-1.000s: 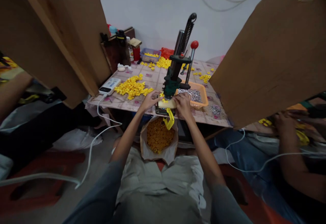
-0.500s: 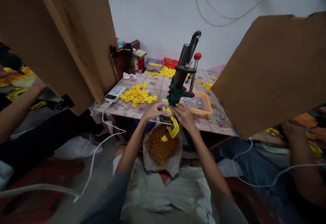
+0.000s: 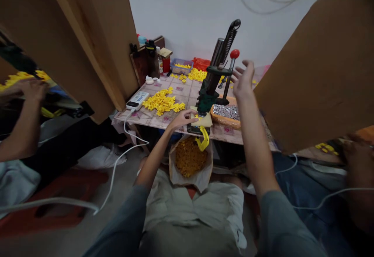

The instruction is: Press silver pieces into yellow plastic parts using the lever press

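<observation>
- While the left hand (image 3: 181, 120) reaches to the pale plate (image 3: 207, 121) under the green press (image 3: 207, 99), its fingertips are near the small yellow piece (image 3: 198, 117) on this plate; I cannot tell if they grip it.
- The right hand (image 3: 244, 81) is raised at the right of the press, released, with fingers apart, near the lever (image 3: 228, 80) and its red knob (image 3: 234, 54); contact is unclear.
- Below the plate, a curved yellow part (image 3: 207, 137) hangs over an open bag (image 3: 201, 180) of yellow pieces (image 3: 188, 159).
- On the table (image 3: 182, 90), a yellow pile (image 3: 162, 102) lies left, an orange tray (image 3: 226, 122) right.
</observation>
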Motion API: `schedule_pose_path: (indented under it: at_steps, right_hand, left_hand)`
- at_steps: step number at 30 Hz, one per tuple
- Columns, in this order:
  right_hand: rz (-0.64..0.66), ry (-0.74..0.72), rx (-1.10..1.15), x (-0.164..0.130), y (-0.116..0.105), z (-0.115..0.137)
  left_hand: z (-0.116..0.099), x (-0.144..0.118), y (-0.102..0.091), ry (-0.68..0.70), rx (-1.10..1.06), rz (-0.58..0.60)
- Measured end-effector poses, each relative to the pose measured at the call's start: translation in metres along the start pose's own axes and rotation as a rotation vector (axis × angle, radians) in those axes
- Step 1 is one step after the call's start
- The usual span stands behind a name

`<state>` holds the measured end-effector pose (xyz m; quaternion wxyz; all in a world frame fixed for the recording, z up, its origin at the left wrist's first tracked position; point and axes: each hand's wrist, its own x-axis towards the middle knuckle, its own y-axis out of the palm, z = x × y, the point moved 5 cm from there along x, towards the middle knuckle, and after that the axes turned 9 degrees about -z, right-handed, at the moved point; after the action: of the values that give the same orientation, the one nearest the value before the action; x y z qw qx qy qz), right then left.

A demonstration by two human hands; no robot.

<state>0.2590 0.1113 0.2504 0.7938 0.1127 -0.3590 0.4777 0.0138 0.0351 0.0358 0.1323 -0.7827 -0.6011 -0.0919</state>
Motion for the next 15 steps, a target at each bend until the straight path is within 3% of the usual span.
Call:
schedule_pose_path:
  at_steps: [2,4,6,10,12,15]
  right_hand:
    - [0.043,0.372,0.182,0.033,0.025,-0.009]
    - [-0.043,0.538,0.316,0.03,0.033,-0.008]
    - [-0.128,0.446,0.452,-0.001,0.023,0.008]
    - [-0.236,0.031,0.665,-0.1,-0.022,0.05]
    - [-0.212,-0.061,0.642,-0.129,-0.036,0.057]
    - [-0.156,-0.074,0.521,-0.122,-0.041,0.044]
  left_hand:
    - [-0.001,-0.001,-0.001,0.012,-0.009,0.001]
    - [-0.002,0.0,-0.006,0.048,0.028,-0.079]
    - [-0.002,0.001,-0.017,0.087,0.138,-0.269]
    - [0.0,-0.001,-0.036,0.089,0.467,-0.669]
    - [0.0,-0.002,-0.039,0.052,0.604,-0.747]
    - [-0.003,-0.007,-0.036,-0.064,0.813,-0.776]
